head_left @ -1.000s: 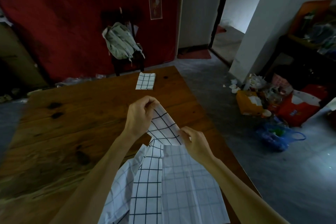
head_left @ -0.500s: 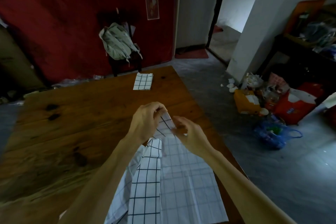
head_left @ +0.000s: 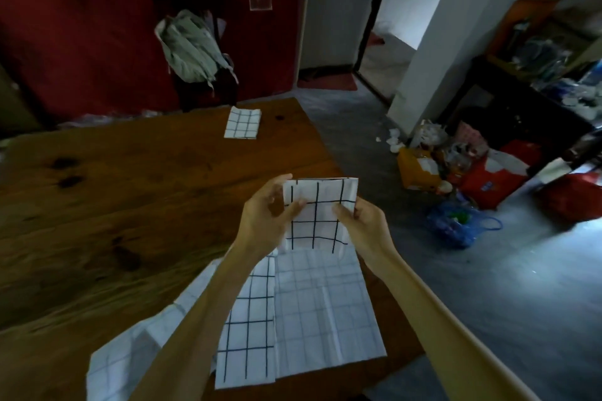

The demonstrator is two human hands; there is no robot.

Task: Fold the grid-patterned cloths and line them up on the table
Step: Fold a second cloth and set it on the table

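While both hands, left hand (head_left: 267,215) and right hand (head_left: 361,225), pinch a folded cloth (head_left: 317,215), loose cloths (head_left: 312,312) lie beneath; one folded cloth (head_left: 242,124) sits far across the wooden table (head_left: 130,205).

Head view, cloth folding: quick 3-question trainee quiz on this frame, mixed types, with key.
1. True or false: the left hand and the right hand both grip the folded cloth that is held up above the table.
2. Multiple choice: where does the finished folded cloth lie? A) near the table's far edge B) on the floor C) on the chair
3. Fill in: the pale backpack hangs on a chair in front of the ____ wall.

Key: 1 true; 2 A; 3 red
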